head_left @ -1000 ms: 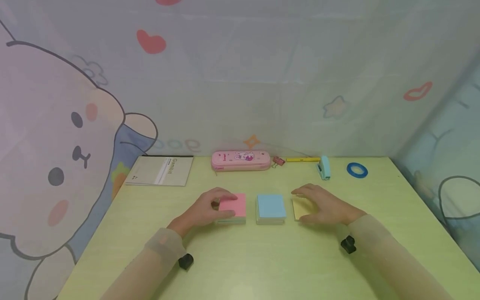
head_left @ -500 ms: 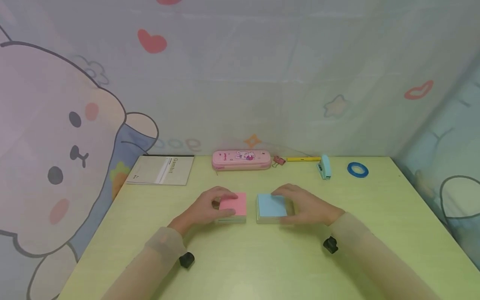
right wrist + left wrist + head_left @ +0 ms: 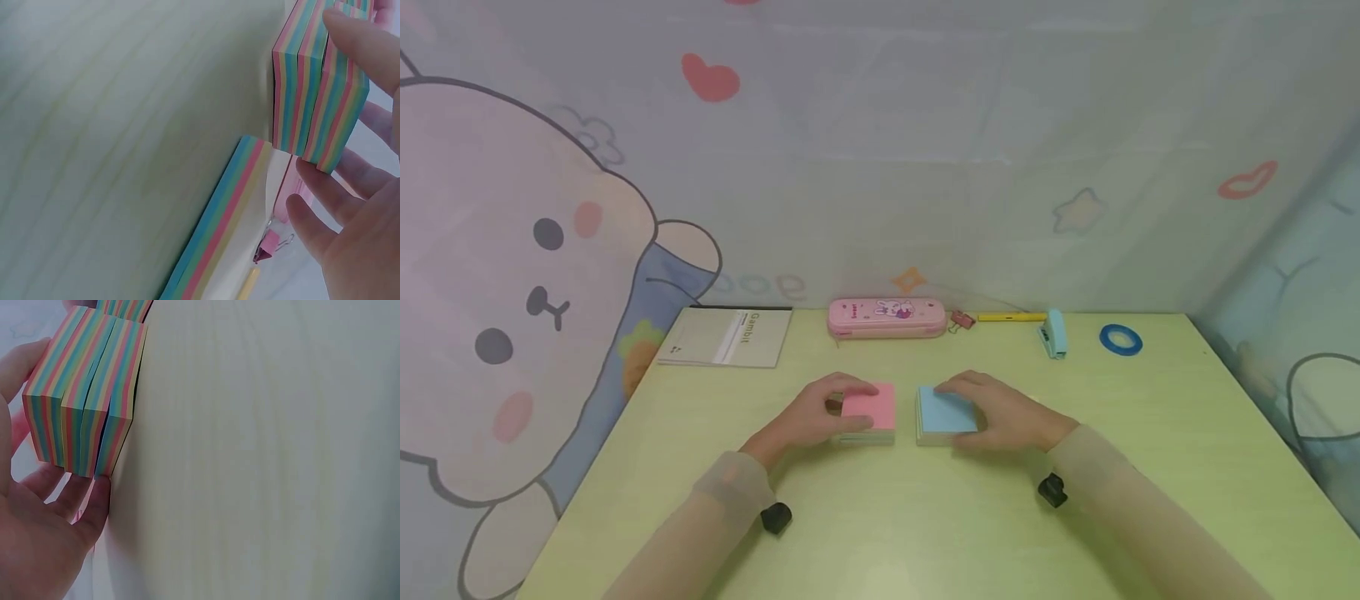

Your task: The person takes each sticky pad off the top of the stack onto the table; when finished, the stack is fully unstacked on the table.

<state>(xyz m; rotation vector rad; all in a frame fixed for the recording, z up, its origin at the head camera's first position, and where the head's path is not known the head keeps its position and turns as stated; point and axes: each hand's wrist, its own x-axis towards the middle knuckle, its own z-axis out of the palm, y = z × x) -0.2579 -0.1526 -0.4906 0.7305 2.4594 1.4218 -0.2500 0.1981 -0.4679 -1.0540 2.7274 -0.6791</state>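
Observation:
Two stacks of sticky note pads stand side by side on the table. My left hand [image 3: 812, 411] grips the pink-topped stack [image 3: 880, 407] by its near and far sides. In the left wrist view its striped edges [image 3: 75, 412] show several pads piled up, slightly out of line. Thumb and fingertips of my right hand [image 3: 1009, 412] hold opposite sides of the blue-topped stack [image 3: 946, 412], whose uneven striped edges [image 3: 312, 94] show in the right wrist view. A thinner sticky note pad [image 3: 215, 228] lies flat beside it, mostly hidden by my right hand in the head view.
Along the back of the table lie a notebook [image 3: 725, 337], a pink pencil case [image 3: 887, 319], a pink binder clip [image 3: 961, 320], a yellow stick-like item [image 3: 1011, 317], a mint stapler [image 3: 1054, 335] and a blue tape roll [image 3: 1105, 340]. A printed curtain [image 3: 887, 167] hangs behind.
My right hand has moved left, from the thin yellow-topped pad to the blue-topped stack, and now holds that stack. My left hand stays on the pink-topped stack. The head view shifts slightly.

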